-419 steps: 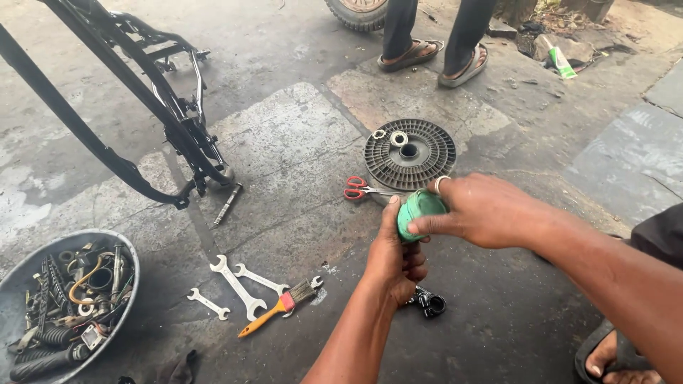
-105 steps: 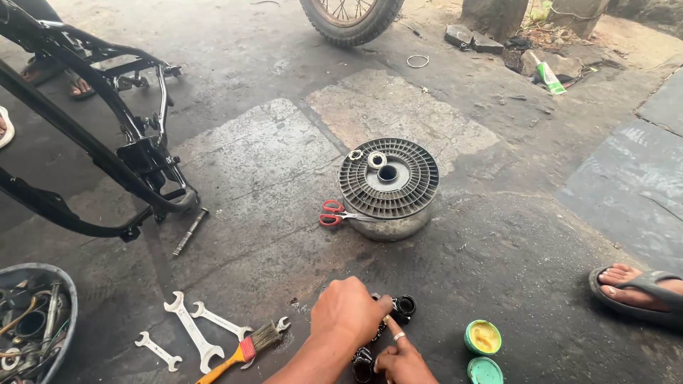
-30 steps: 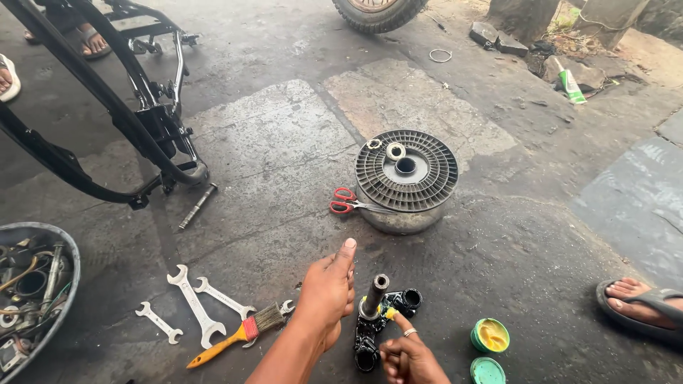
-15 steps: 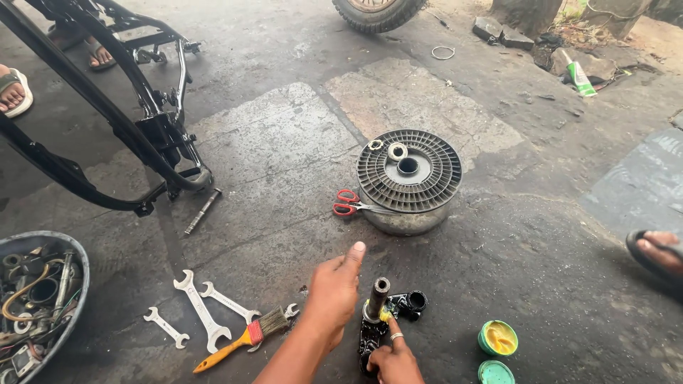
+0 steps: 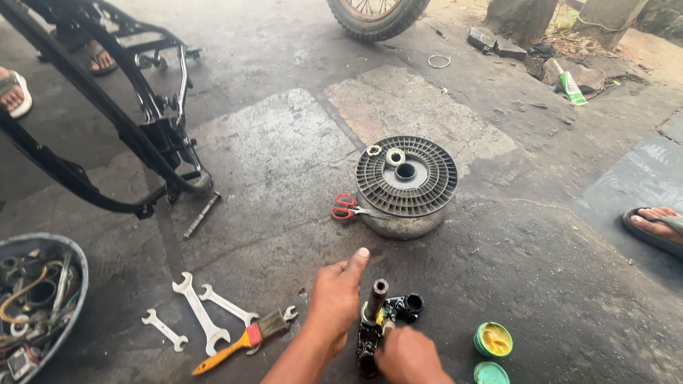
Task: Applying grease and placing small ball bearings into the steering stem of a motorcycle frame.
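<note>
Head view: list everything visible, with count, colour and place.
metal part: one, black with a steel stem, bottom centre, upright on the ground
ribbed drum: one, grey, centre
rings: two, pale, on the drum top
scissors: one, red handles, left of the drum
wrenches: three, silver, lower left
brush: one, orange handle, beside the wrenches
grease pot: one, green, yellow inside, lower right
lid: one, green, below the pot
bowl of parts: one, grey, left edge
frame: one, black, upper left
wheel: one, top
left hand: open, beside the part
right hand: on the part
</note>
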